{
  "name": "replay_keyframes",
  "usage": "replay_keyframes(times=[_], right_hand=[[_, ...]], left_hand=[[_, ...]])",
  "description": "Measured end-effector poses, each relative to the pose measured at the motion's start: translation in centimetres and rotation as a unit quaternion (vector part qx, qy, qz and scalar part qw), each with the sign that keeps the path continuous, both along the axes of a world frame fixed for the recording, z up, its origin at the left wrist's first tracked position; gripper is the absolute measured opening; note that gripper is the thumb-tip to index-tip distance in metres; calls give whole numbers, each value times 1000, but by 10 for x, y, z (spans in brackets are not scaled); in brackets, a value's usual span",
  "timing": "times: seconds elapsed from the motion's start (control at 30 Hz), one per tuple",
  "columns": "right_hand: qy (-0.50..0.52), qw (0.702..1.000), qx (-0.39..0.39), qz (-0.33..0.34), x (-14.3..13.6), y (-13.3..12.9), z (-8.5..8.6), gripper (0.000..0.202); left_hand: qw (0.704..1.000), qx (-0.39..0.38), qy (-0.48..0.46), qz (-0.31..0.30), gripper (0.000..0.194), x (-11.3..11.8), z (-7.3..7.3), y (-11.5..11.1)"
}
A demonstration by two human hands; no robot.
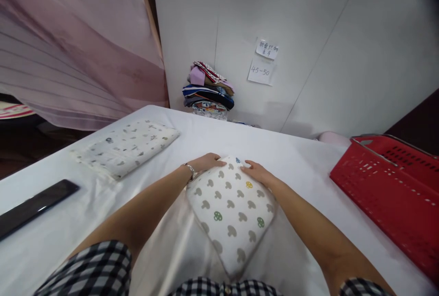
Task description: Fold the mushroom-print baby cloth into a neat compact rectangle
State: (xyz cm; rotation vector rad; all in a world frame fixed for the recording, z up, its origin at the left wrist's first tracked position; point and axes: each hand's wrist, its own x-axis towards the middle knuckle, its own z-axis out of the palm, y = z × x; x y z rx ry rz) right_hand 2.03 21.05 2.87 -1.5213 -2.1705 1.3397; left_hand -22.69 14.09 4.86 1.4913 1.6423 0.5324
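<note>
In front of me lies a folded white cloth [230, 204] printed with grey mushrooms and a few green, yellow and blue ones. One corner points toward me and the opposite corner points away. My left hand [207, 162], with a bracelet at the wrist, grips the far left edge, its fingertips near the far corner. Across from it, my right hand [259, 172] holds the far right edge, thumb and fingers bent around it. Parts of the fingers on both hands are hidden. A second folded cloth [128, 145] with a small grey print rests flat to the left.
A dark phone-like slab [37, 207] lies at the left of the white-covered table [291, 163]. The red plastic basket [387, 186] stands on the right. Behind the table rises a pile of folded fabrics [209, 90] by the wall. A pink curtain [103, 49] hangs at left.
</note>
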Motion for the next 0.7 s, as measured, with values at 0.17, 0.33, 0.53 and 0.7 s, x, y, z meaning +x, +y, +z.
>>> replay_keyframes(times=[0.17,0.33,0.53,0.7], right_hand=[[53,997,47,-34,2,7,-22,66],[82,995,11,-49,9,8,-29,66],[35,999,-4,-19,1,11,-17,73],[54,997,48,-36,-6,11,-18,65]], left_hand=[[999,-33,0,-1,58,-10,3,-5],[997,-76,-9,-32,66,-29,9,-25],[999,-39,-16,-24,76,-25,6,-44],[999,-25,-22,18,78,-23,6,-42]])
